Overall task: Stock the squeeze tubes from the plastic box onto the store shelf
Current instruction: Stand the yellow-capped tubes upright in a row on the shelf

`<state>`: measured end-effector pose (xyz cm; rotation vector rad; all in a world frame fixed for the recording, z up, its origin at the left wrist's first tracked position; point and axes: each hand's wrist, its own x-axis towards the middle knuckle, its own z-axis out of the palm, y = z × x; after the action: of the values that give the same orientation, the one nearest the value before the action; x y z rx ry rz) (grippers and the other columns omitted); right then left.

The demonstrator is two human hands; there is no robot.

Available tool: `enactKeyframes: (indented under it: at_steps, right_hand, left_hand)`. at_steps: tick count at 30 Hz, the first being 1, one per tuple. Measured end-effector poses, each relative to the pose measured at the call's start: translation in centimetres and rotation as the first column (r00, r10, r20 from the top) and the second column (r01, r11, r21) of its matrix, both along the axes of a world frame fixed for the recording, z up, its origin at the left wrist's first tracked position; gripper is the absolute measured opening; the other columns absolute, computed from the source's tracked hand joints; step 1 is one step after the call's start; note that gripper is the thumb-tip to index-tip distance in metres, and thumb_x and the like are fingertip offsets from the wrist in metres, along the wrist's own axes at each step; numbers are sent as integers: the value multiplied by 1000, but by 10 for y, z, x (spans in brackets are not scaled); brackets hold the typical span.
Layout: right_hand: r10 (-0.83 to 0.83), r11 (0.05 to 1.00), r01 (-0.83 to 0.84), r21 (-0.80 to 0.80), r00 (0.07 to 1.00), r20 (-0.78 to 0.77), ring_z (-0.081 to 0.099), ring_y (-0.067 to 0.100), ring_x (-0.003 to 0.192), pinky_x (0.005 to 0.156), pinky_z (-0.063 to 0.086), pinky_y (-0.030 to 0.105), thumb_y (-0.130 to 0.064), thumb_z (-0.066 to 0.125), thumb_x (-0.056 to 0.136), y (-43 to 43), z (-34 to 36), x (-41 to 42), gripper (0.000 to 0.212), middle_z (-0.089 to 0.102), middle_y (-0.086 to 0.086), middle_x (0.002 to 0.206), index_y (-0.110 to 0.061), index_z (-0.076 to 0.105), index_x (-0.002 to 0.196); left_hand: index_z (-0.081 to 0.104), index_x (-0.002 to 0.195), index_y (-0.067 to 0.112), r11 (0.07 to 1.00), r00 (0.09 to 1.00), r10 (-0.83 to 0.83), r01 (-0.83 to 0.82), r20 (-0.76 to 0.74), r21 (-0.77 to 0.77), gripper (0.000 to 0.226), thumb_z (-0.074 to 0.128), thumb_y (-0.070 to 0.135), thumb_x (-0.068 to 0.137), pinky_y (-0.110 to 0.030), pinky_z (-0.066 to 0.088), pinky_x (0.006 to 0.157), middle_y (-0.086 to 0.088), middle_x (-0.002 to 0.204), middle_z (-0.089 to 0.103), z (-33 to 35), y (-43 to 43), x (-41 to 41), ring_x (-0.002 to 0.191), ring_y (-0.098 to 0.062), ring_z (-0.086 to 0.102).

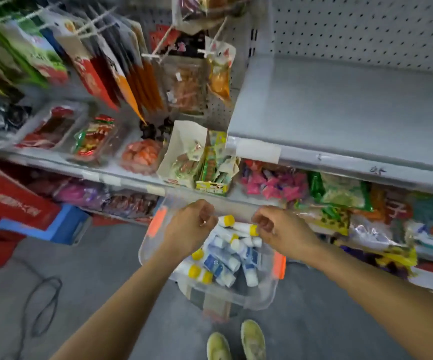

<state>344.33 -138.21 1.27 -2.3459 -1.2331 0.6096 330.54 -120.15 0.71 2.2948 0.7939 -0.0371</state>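
Observation:
A clear plastic box [267, 294] with orange latches sits in front of me, below the shelves. It holds several white and blue squeeze tubes [220, 266] with white or yellow caps. Both hands hover over its far end with fingers curled. My left hand [192, 227] grips a tube whose yellow cap [227, 220] sticks out past the fingers. My right hand [280, 231] pinches the yellow-capped end of another tube [244, 227]. A bare grey store shelf [340, 105] runs at the upper right, above both hands. Motion blur softens everything.
Snack packets fill the left shelf [101, 175], and bags hang on pegs [122, 74] above it. More bagged goods [340, 190] crowd the shelf under the bare one. Red cartons [10, 203] and a black cable [46, 305] lie on the floor at left. My shoes [236, 341] stand below the box.

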Motion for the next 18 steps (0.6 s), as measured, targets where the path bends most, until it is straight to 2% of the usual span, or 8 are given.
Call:
enactKeyframes:
  at_steps: [4,6,8,11,13,16,18]
  right_hand:
    - [43,987,-64,-150,989,-140,58,16,83,80,50,35,-17,61,85,30,-82,-5,17,60,-4,90,-15,62,102]
    - [53,968,-92,-234,985,-166,61,22,94,81,49,34,-19,60,87,44,-123,-5,19,64,1,101,-15,61,105]
    - [58,951,-103,-292,986,-158,59,27,104,81,48,33,-20,57,88,57,-152,-3,23,63,5,112,-14,57,111]
    - [51,914,-84,-396,994,-92,53,31,116,86,45,36,-19,54,90,81,-197,-4,35,54,8,128,-10,47,123]
    - [57,881,-56,-470,998,-11,49,35,117,87,43,39,-16,54,90,95,-219,-6,42,48,15,131,-6,39,128]
    - [93,839,-24,-544,991,99,49,36,116,85,44,40,-13,56,90,111,-246,-12,42,49,20,129,0,40,126]
    - [107,855,41,-517,961,255,56,35,106,78,46,38,-10,63,83,116,-259,-19,36,58,20,115,0,49,115]
  left_hand:
    - [61,98,27,981,974,145,-165,-177,-105,13,63,35,87,-33,49,86,2,92,70,-81,14,-14,96,-22,64]
    - [57,91,30,971,950,149,-192,-273,-139,9,63,34,86,-36,49,91,1,95,71,-118,21,-16,100,-25,64]
    - [56,98,27,981,914,126,-173,-384,-90,14,61,35,87,-36,46,95,-2,107,68,-148,24,-15,109,-28,60]
    - [43,128,13,996,827,79,-37,-556,87,46,53,40,91,-39,42,95,-13,130,51,-195,25,-12,120,-35,51]
    - [35,136,13,992,780,101,-35,-617,118,58,53,44,91,-40,41,96,-14,138,40,-217,23,-11,125,-34,47]
    - [29,141,11,988,730,149,-78,-667,135,72,56,52,87,-39,41,98,-13,147,29,-245,22,-10,130,-31,44]
    - [21,145,9,988,685,155,-90,-712,129,81,60,49,86,-40,45,92,-15,152,18,-256,20,-7,130,-31,44]
